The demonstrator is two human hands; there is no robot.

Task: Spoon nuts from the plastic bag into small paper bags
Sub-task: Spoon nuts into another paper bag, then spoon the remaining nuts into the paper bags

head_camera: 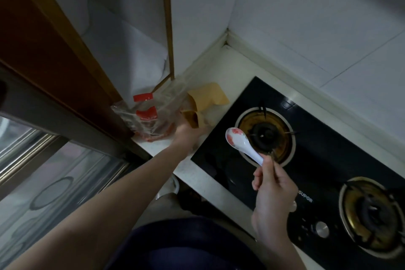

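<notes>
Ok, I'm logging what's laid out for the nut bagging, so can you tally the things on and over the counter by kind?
Plastic bag: 1
Brown paper bags: 2, one near the left hand, one behind it
Ceramic spoon: 1, held in the right hand
Gas burners: 2, the near one and the far one
Total: 6

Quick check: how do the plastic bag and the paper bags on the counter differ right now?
The plastic bag is clear with red printed bands; the paper bags are opaque tan and plain. The plastic bag is crumpled by the wooden frame; the paper bags lie nearer the stove. The left hand reaches between both. Both rest on the white counter.
</notes>
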